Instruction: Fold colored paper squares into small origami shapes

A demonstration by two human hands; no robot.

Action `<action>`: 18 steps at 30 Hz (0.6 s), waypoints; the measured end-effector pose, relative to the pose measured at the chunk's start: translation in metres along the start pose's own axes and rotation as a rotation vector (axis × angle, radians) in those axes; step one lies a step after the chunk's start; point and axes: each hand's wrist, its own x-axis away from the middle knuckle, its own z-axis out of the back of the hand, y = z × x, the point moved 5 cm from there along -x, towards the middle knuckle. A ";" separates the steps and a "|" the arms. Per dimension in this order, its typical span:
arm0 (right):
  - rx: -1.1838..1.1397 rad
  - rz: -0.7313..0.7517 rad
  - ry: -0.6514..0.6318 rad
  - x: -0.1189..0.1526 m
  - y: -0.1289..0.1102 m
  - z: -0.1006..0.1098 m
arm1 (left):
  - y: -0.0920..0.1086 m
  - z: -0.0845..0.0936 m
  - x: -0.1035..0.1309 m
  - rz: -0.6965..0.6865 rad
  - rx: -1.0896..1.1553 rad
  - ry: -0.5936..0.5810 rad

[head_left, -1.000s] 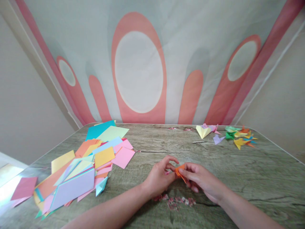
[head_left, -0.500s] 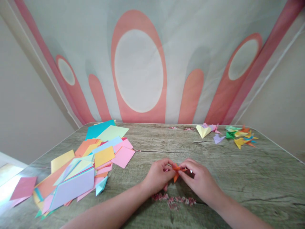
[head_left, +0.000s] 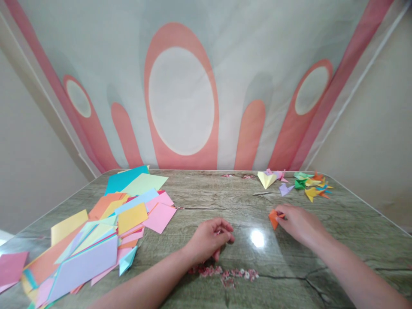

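Note:
Between the thumb and fingers of my right hand (head_left: 298, 223) is an orange origami piece (head_left: 274, 219), held by its right side over the right part of the table. Its folded left part shows; the rest is behind my fingers. My left hand (head_left: 212, 238) rests at the middle of the table, fingers loosely bent and apart, holding nothing. Beyond my right hand lie a purple folded piece (head_left: 285, 189), a pale yellow one (head_left: 267, 179) with pink folds behind it, and a cluster of yellow, green, blue and orange folded pieces (head_left: 311, 194).
A heap of coloured paper sheets (head_left: 92, 262) spreads across the left side of the wood-patterned table (head_left: 199, 193). At its right edge sits a light blue folded piece (head_left: 128, 260). A printed backdrop (head_left: 122, 64) rises behind the table.
My right hand has moved right and away from me, carrying the orange origami piece out of my left hand. My left hand has let go and stays near its place. The view has shifted slightly.

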 end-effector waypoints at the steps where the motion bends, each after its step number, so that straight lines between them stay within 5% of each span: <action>1: 0.014 -0.038 0.000 -0.004 0.012 0.000 | 0.000 0.000 0.000 -0.002 -0.003 -0.005; 9: 0.112 -0.381 0.073 -0.028 0.108 0.004 | 0.001 -0.002 0.000 0.006 -0.021 -0.027; 18: 0.092 -0.384 0.093 -0.055 0.123 -0.005 | -0.001 -0.003 0.000 0.020 -0.014 -0.044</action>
